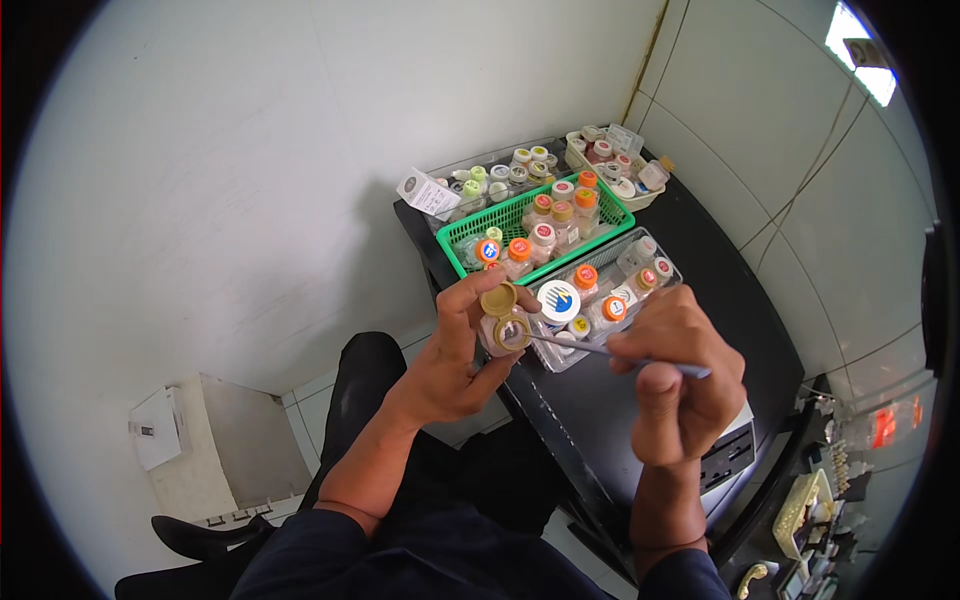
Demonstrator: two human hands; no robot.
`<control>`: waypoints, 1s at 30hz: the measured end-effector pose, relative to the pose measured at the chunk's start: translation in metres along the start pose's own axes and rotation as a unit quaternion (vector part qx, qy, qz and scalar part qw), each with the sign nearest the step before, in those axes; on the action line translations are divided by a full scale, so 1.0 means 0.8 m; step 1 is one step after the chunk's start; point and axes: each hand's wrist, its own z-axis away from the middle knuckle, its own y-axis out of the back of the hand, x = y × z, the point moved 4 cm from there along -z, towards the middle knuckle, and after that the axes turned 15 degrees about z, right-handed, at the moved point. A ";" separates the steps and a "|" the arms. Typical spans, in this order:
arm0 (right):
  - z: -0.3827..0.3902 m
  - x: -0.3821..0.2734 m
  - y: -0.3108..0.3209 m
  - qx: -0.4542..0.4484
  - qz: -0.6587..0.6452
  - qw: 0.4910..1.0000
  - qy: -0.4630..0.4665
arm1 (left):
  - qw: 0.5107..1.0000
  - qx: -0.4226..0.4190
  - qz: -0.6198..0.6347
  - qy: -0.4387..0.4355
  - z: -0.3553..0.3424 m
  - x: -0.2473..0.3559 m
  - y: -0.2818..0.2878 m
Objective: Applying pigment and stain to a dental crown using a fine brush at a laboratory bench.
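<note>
My left hand [445, 365] is closed around a small clear bottle [489, 335] with a tan flip-top lid [499, 299], which stands up open on its hinge. The bottle is tilted with its mouth turned toward my right hand [695, 365]. That hand is closed on a slim tool [582, 347] with a greyish handle and a thin shaft. The tool's tip reaches the bottle's mouth; how deep it goes in I cannot tell. Just beyond both hands, a clear plastic tray [548, 357] holds several bottles and a white-lidded jar [558, 301].
Behind the tray, a green basket [470, 229] holds several bottles with orange, red and tan caps. A cream basket [648, 199] of small jars sits at the black table's [725, 270] far corner. A device with dark keys [728, 458] lies under my right wrist.
</note>
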 end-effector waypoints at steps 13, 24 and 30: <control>0.003 -0.013 -0.027 -0.101 0.114 0.982 0.115 | 0.991 0.061 -0.074 -0.094 -0.012 0.017 0.002; 0.002 0.003 -0.032 -0.166 0.073 0.982 0.060 | 0.997 0.054 -0.008 -0.046 -0.007 0.016 0.002; 0.005 0.000 -0.032 -0.131 0.110 0.983 0.065 | 0.989 0.050 -0.116 0.072 -0.018 0.018 0.005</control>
